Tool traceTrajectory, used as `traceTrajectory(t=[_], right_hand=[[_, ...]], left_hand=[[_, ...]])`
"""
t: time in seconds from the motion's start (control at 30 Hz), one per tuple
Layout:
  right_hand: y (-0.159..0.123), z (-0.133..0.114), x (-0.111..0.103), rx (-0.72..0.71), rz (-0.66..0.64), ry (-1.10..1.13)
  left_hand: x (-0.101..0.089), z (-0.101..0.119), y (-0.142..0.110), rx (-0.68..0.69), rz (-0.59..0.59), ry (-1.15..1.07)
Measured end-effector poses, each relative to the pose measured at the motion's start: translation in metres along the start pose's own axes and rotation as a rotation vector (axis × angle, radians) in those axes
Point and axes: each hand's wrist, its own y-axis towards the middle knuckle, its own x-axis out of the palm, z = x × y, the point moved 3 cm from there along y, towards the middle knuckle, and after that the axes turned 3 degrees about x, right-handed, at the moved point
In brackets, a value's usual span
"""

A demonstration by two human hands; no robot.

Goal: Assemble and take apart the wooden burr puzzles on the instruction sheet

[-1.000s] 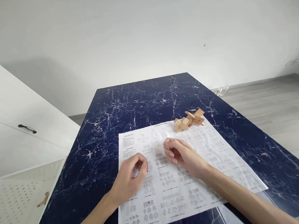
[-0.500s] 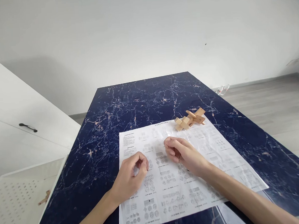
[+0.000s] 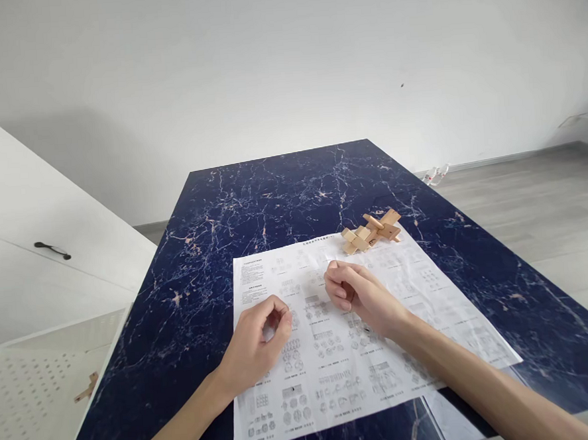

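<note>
A large printed instruction sheet (image 3: 306, 418) with small diagrams lies on the dark blue marbled table (image 3: 273, 201). My left hand (image 3: 258, 335) rests on the sheet's left side, fingers curled toward the thumb in a loose ring; nothing shows inside it. Over the sheet's middle, my right hand (image 3: 361, 295) is closed in a loose fist with nothing visible in it. Just beyond the right hand, at the sheet's far edge, sit two interlocking wooden puzzles (image 3: 372, 232) side by side, one pale and one browner. Neither hand touches them.
On the left stands a white cabinet (image 3: 48, 195) with a black handle (image 3: 51, 250). Below it is a white perforated surface (image 3: 30, 395) with a small wooden piece (image 3: 88, 388) near the table edge. A pale wall (image 3: 275, 68) rises behind the table.
My right hand has risen slightly on the picture, closer to the wooden puzzles, still closed. My left hand stays in nearly the same place. The whole view has shifted a little.
</note>
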Motion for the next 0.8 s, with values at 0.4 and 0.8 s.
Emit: traceTrajectory(t=[0.4, 0.8], right_hand=[[0.005, -0.010, -0.026, -0.383, 0.179, -0.055], [0.000, -0.036, -0.102, -0.733, 0.930, -0.402]], left_hand=[[0.000, -0.001, -0.002, 0.009, 0.006, 0.031], [-0.002, -0.002, -0.002, 0.015, -0.008, 0.037]])
